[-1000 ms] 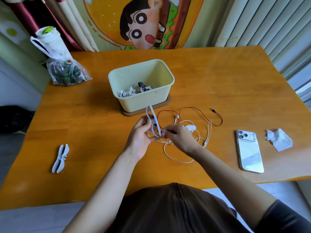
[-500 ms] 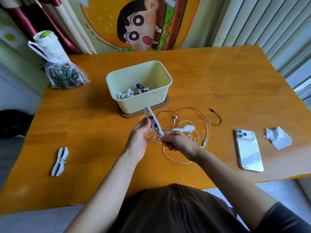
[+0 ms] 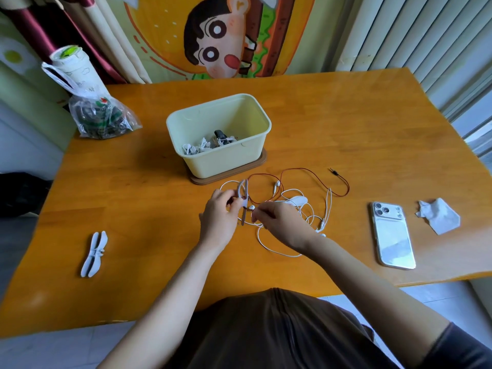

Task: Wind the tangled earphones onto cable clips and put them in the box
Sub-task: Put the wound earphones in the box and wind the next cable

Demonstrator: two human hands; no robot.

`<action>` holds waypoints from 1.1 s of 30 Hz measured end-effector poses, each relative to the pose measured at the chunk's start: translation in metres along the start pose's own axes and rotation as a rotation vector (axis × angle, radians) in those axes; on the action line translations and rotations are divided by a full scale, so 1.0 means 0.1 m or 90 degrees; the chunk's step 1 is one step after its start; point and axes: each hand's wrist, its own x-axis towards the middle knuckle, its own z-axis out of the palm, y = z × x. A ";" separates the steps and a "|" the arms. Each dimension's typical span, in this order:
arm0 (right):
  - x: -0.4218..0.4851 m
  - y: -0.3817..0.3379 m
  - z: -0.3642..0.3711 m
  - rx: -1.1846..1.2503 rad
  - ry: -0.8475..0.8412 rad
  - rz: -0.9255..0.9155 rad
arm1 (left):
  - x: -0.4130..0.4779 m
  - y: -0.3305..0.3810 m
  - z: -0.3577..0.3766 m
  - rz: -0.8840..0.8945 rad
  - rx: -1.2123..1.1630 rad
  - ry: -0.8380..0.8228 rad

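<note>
A tangle of white earphones [image 3: 306, 209] and a thin red cable [image 3: 314, 177] lies on the wooden table in front of a pale yellow box [image 3: 221, 161]. My left hand [image 3: 219, 217] holds a grey cable clip [image 3: 243, 195], its loop upward. My right hand [image 3: 282, 222] pinches the white cable next to a white earbud [image 3: 251, 207] right beside the clip. Another pale clip [image 3: 295, 201] lies in the tangle. The box holds several wound earphones [image 3: 205, 146].
Two spare clips [image 3: 94, 254] lie crossed at the left. A white phone [image 3: 391, 235] and a crumpled tissue [image 3: 439, 215] sit on the right. At the far left corner stands a plastic bag [image 3: 101, 121] with a cup [image 3: 72, 65].
The clip has tipped from leaning left to nearly upright in my left hand. My right hand has brought the white earbud up against the clip.
</note>
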 end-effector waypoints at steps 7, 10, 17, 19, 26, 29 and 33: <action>0.07 0.05 -0.32 -0.202 0.037 -0.099 | -0.02 0.03 -0.01 0.082 0.247 -0.171; 0.11 0.04 -0.44 -0.215 0.086 -0.101 | 0.00 0.03 -0.03 0.009 0.023 -0.218; 0.16 0.00 -0.49 -0.182 0.122 -0.129 | 0.04 0.09 -0.11 0.004 -0.088 -0.300; 0.18 0.02 -0.49 -0.144 0.126 -0.124 | 0.03 0.09 -0.11 0.012 -0.089 -0.335; 0.19 0.10 -0.50 -0.067 0.131 -0.062 | -0.05 0.16 -0.18 0.013 -0.283 -0.405; 0.13 0.11 -0.43 0.026 0.101 -0.036 | -0.06 0.22 -0.19 -0.009 -0.392 -0.351; 0.06 0.12 -0.19 0.153 0.072 -0.011 | -0.01 0.32 -0.18 -0.079 -0.615 -0.247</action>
